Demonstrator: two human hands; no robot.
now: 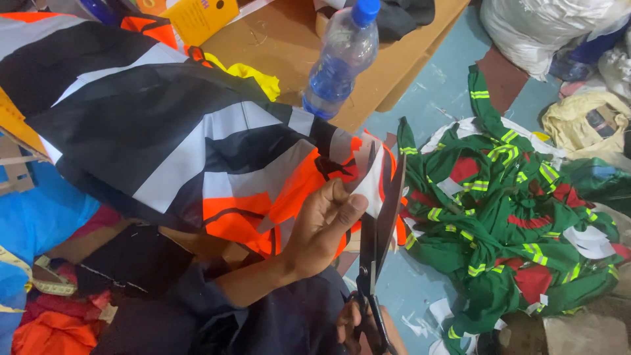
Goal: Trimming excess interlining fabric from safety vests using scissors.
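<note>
A black and orange garment (pixel 177 144) with grey reflective strips is spread across my lap and a cardboard board. My left hand (pixel 323 227) pinches its right edge, where a white strip piece (pixel 373 181) sticks up. My right hand (pixel 358 322), low in the frame and partly cut off, grips the handles of large black scissors (pixel 381 230). Their blades point upward, parted around the edge of the white strip beside my left thumb.
A clear plastic water bottle with a blue cap (pixel 342 59) lies on the brown cardboard board (pixel 276 39). A heap of green and red garments with yellow-green strips (pixel 506 217) lies on the blue floor at right. White bags (pixel 545 26) sit at top right.
</note>
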